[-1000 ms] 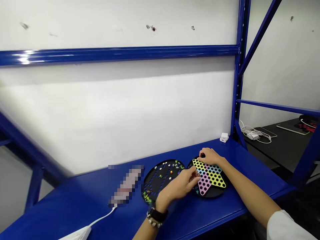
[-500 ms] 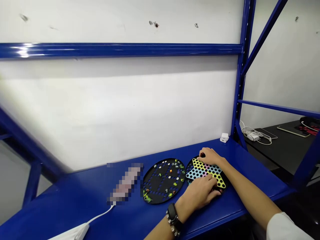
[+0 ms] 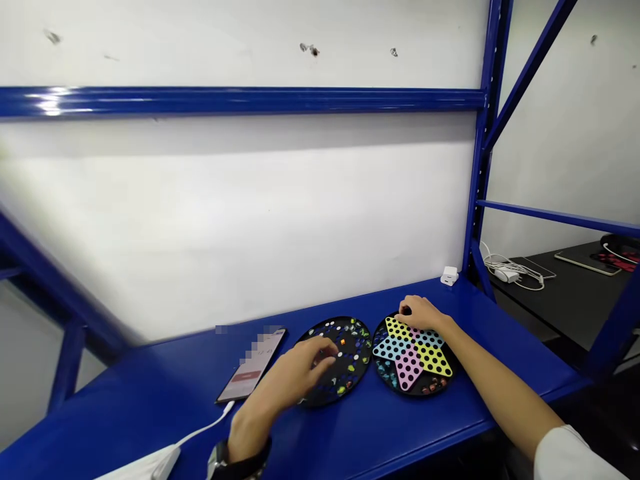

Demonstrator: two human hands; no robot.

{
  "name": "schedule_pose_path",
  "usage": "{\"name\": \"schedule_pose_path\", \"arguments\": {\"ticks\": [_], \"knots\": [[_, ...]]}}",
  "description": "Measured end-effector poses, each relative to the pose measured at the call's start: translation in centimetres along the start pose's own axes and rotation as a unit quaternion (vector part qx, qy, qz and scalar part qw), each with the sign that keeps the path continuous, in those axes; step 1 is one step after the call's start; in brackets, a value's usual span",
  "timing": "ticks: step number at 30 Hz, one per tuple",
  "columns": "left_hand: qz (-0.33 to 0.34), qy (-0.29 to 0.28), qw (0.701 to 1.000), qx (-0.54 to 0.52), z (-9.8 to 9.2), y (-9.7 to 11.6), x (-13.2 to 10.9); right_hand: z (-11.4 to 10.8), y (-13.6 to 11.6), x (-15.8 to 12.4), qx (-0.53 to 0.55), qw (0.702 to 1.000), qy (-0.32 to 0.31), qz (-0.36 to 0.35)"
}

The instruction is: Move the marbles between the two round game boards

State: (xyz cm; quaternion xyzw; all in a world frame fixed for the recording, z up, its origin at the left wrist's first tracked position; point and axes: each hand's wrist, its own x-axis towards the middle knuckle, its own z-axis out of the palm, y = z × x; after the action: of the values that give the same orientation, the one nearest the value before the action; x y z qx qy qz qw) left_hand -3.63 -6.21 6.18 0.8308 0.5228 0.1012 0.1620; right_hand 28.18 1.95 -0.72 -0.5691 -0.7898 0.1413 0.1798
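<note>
Blue shelf [image 3: 430, 427] below white wall [image 3: 250, 220] carries star board [image 3: 411, 353].

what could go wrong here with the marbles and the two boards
The left hand reaches over the black tray of loose marbles; a knock could scatter them off the blue shelf. The phone lies close beside that hand, so a sweep might hit it. The right hand only touches the far rim of the star board, so it may slide.

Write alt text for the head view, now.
The left hand is over a black round tray of marbles; the right hand rests on the far rim of a colourful star board beside it. Both lie on a blue shelf, with a phone to their left.
</note>
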Motion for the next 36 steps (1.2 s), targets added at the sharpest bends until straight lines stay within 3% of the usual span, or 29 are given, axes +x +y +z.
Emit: {"name": "schedule_pose_path", "arguments": {"ticks": [3, 7, 10, 15, 21, 29, 36], "knots": [[-0.117, -0.015, 0.991, 0.068, -0.9, -4.6, -0.6, -0.1, -0.1, -0.1, 0.003, 1.000, -0.004, 0.004], [-0.114, -0.084, 0.989, 0.045, -0.1, -6.6, -0.8, -0.2, -0.2, -0.1, 0.011, 1.000, -0.008, 0.011], [-0.091, -0.070, 0.993, 0.035, 0.3, -5.9, -0.8, -0.1, -0.3, 0.0, 0.010, 1.000, -0.003, 0.010], [-0.041, -0.022, 0.999, -0.005, 0.3, -2.5, -0.7, -0.1, -0.2, 0.0, 0.002, 1.000, -0.001, 0.006], [0.000, -0.085, 0.996, -0.014, 2.1, 0.9, -0.5, -0.1, -0.1, 0.0, 0.008, 1.000, -0.004, 0.006], [0.006, -0.056, 0.997, 0.052, 3.8, 2.3, -0.2, -0.2, -0.3, 0.0, 0.007, 1.000, -0.008, 0.009], [0.013, -0.032, 0.999, 0.034, 3.4, 2.5, -0.1, -0.1, -0.2, 0.0, 0.002, 1.000, -0.006, 0.003]]}}
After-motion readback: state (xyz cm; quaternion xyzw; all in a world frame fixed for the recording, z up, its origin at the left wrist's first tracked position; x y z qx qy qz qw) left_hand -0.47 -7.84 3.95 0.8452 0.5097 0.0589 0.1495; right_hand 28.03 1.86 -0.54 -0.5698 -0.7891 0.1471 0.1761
